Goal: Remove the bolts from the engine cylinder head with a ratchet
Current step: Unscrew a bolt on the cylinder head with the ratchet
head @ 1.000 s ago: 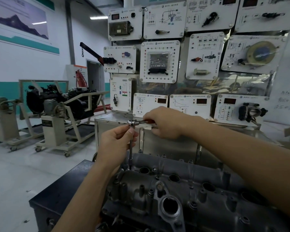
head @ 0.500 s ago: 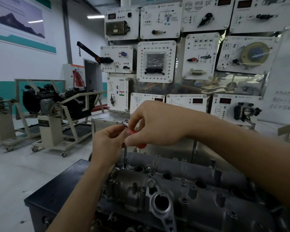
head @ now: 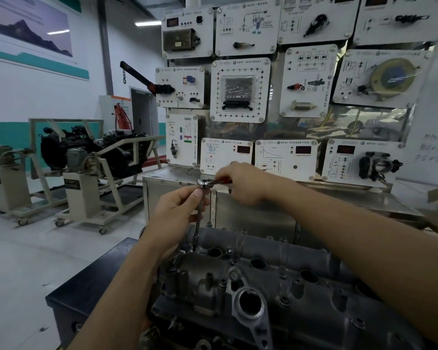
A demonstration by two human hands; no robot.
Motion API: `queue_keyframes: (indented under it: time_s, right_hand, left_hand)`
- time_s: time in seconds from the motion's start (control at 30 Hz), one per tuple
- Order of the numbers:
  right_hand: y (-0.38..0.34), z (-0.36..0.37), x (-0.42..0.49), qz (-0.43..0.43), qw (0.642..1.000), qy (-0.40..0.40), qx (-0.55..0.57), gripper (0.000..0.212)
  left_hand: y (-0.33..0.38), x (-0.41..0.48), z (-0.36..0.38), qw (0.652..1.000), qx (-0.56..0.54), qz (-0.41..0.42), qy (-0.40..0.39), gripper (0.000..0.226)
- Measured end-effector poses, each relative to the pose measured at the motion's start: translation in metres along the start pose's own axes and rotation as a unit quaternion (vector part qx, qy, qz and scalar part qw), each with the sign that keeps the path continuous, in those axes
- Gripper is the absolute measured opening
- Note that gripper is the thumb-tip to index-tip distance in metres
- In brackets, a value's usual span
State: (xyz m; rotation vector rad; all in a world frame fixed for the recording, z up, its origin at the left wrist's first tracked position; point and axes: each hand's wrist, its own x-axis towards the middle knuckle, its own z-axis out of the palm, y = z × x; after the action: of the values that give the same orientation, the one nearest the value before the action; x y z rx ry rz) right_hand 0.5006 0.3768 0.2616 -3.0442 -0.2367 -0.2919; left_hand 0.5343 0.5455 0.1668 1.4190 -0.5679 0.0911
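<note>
The grey engine cylinder head [head: 276, 281] lies across a dark workbench in front of me. A ratchet [head: 204, 183] with a chrome head and a red handle sits on a long extension bar [head: 198, 223] that stands upright, its socket end down at the head's far left corner. My left hand [head: 175, 213] grips the extension bar just under the ratchet head. My right hand [head: 243, 183] holds the red handle, which points right. The bolt under the socket is hidden.
A steel cabinet [head: 250, 213] with a board of white training panels [head: 240, 89] stands right behind the cylinder head. Engines on wheeled stands [head: 86, 168] are on the floor to the left. The black bench top [head: 94, 284] ends at the lower left.
My right hand swung the ratchet handle toward me and to the left, then back out to the right. My left hand stayed on the extension bar.
</note>
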Motion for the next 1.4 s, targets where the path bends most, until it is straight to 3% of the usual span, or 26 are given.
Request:
queue_keyframes:
  time_s: [0.13, 0.27, 0.43, 0.53, 0.63, 0.8, 0.9, 1.07, 1.27, 1.4]
  right_hand:
    - [-0.001, 0.010, 0.008, -0.035, 0.999, -0.006, 0.034, 0.052]
    - [0.003, 0.003, -0.007, -0.040, 0.999, 0.001, -0.017, 0.047]
    - [-0.004, -0.030, -0.046, -0.033, 0.998, -0.004, -0.049, 0.021]
    - [-0.024, -0.040, -0.064, -0.051, 0.997, -0.056, -0.006, 0.035]
    - [-0.042, -0.036, -0.067, -0.071, 0.997, -0.012, 0.016, 0.043]
    - [-0.029, -0.041, -0.062, -0.082, 0.994, -0.015, 0.068, 0.032]
    - [-0.010, -0.040, -0.055, -0.094, 0.994, 0.002, 0.056, 0.018]
    - [0.008, -0.023, -0.028, -0.071, 0.996, 0.056, -0.006, 0.027]
    - [0.009, 0.003, -0.001, -0.048, 0.996, 0.064, 0.041, 0.046]
    - [0.009, 0.005, -0.003, -0.055, 0.995, 0.074, 0.031, 0.035]
  left_hand:
    - [-0.001, -0.002, -0.001, 1.000, -0.024, 0.004, 0.004, 0.021]
    - [-0.001, -0.004, 0.001, 0.999, -0.027, 0.020, 0.027, 0.019]
    - [-0.002, -0.005, 0.003, 0.997, 0.025, 0.040, 0.055, 0.016]
    - [0.000, -0.006, 0.004, 0.997, 0.034, 0.044, 0.046, 0.010]
    - [0.003, -0.008, 0.006, 0.997, -0.005, 0.035, 0.065, 0.009]
    - [0.002, -0.007, 0.001, 0.997, -0.044, 0.028, 0.065, 0.019]
    - [-0.002, -0.005, -0.001, 0.998, -0.015, 0.029, 0.047, 0.010]
    - [-0.003, -0.005, -0.002, 0.999, 0.027, 0.030, 0.005, 0.028]
    - [-0.002, -0.004, -0.002, 1.000, 0.021, 0.021, -0.005, 0.027]
    - [-0.002, -0.004, -0.002, 1.000, -0.001, 0.017, 0.020, 0.024]
